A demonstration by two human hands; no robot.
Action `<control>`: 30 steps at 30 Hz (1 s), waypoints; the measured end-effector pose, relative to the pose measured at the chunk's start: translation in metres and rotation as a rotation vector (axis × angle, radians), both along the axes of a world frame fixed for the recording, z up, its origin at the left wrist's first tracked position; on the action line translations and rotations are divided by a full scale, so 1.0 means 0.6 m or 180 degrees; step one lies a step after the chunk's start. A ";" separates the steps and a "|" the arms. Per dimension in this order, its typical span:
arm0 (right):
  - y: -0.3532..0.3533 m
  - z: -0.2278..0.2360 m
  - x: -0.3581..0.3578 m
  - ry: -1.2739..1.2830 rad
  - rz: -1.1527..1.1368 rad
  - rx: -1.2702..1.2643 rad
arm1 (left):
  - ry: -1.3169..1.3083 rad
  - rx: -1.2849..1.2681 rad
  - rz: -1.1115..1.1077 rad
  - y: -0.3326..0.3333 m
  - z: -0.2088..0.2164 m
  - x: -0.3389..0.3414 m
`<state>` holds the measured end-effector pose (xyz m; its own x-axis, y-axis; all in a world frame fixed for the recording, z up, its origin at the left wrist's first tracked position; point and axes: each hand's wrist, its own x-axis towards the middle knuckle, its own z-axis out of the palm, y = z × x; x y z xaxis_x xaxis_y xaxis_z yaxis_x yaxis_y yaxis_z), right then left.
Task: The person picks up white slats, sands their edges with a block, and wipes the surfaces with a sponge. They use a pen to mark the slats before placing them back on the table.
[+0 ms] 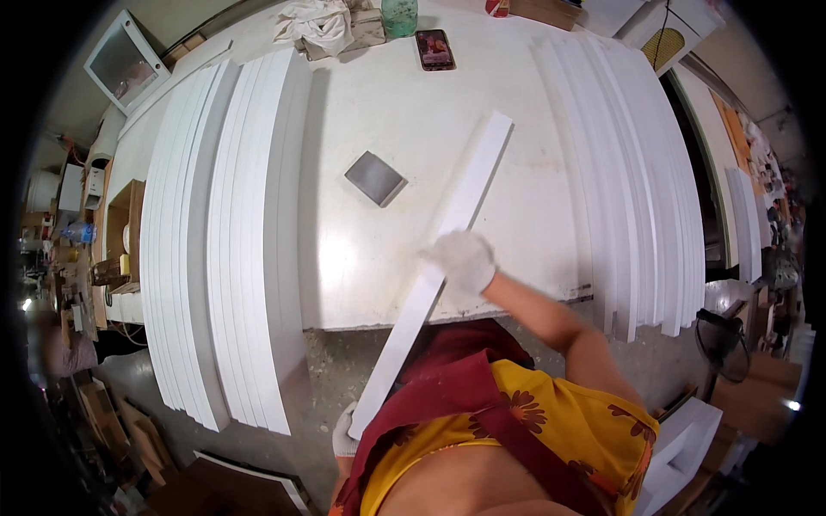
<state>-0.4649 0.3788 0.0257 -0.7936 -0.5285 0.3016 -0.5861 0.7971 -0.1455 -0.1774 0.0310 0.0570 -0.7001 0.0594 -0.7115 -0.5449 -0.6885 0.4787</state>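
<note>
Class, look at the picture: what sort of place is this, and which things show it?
Probably a workshop: stacks of white boards lie on a worktable, a sanding block sits nearby, and gloved hands hold a white strip.

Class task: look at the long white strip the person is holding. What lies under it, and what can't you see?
Under the white strip lies the white tabletop; its near end overhangs the floor. The right hand covers its middle, and the left hand hides the near end's underside.
</note>
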 end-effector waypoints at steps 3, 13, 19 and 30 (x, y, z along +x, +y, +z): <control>0.136 -0.084 -0.169 0.0590 -0.0979 0.0531 | -0.0149 -0.0147 0.0101 0.002 -0.006 -0.003; 0.346 -0.035 -0.388 -0.0095 -0.2489 -0.1129 | -0.1164 0.0310 0.1264 -0.024 -0.076 0.055; 0.312 -0.050 -0.360 0.0482 -0.1967 -0.0566 | -0.1101 0.0095 0.0880 -0.025 -0.083 0.050; 0.070 -0.043 -0.078 -0.0160 -0.0600 -0.0420 | -0.0992 0.0013 0.0723 -0.052 -0.138 0.071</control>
